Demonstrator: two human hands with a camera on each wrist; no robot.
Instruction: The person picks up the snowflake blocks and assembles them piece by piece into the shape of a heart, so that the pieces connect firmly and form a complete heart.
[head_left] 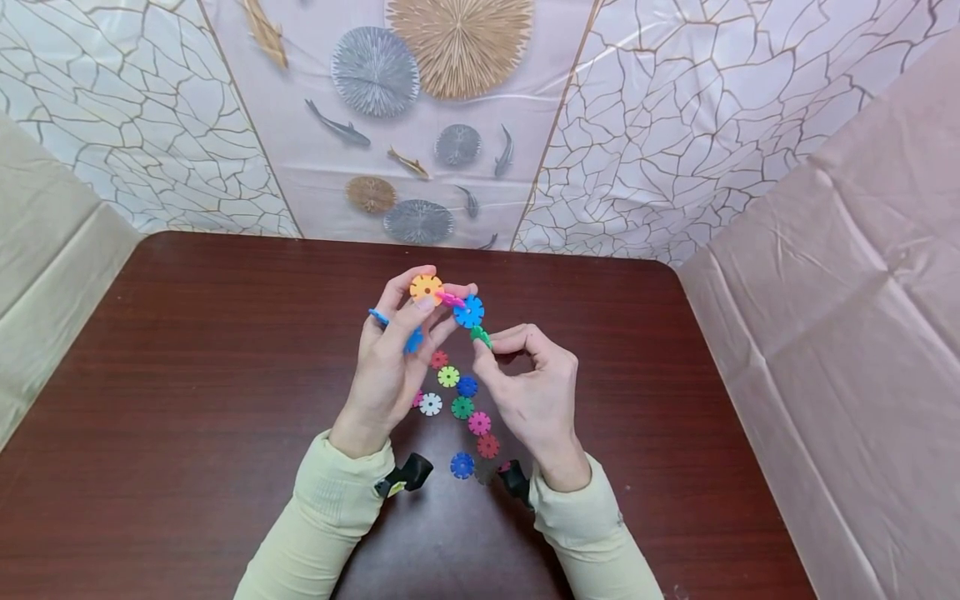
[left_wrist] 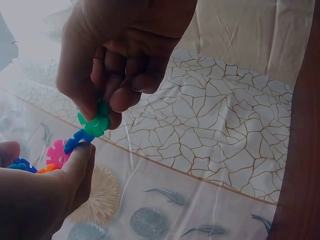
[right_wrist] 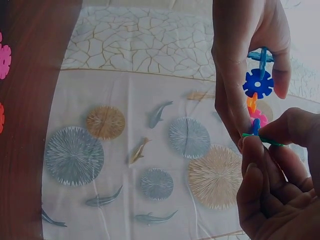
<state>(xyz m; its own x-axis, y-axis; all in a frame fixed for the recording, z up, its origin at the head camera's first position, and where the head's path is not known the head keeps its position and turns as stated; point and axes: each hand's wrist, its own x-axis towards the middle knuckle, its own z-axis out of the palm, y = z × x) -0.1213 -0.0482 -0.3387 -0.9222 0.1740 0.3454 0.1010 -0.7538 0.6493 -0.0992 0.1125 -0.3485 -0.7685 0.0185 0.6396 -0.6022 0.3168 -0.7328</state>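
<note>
Above the table, my left hand (head_left: 378, 375) grips a chain of notched plastic discs, thumb against the orange disc (head_left: 426, 284). From there a pink disc (head_left: 450, 300) leads to a blue disc (head_left: 469, 313). More blue discs hang on the chain's other side, including a dark blue disc (right_wrist: 258, 83) and a teal disc (right_wrist: 262, 56). Thumb and forefinger of my right hand (head_left: 536, 400) pinch a green disc (left_wrist: 96, 124) right at the blue disc's edge. In the right wrist view the fingers partly cover this green disc.
Loose discs lie on the dark wooden table (head_left: 225, 417) beneath and between the hands, among them a yellow disc (head_left: 448, 377), a white disc (head_left: 431, 404), a pink disc (head_left: 479, 423) and a blue disc (head_left: 462, 466). Patterned cloth (head_left: 420, 158) hangs behind the table's far edge.
</note>
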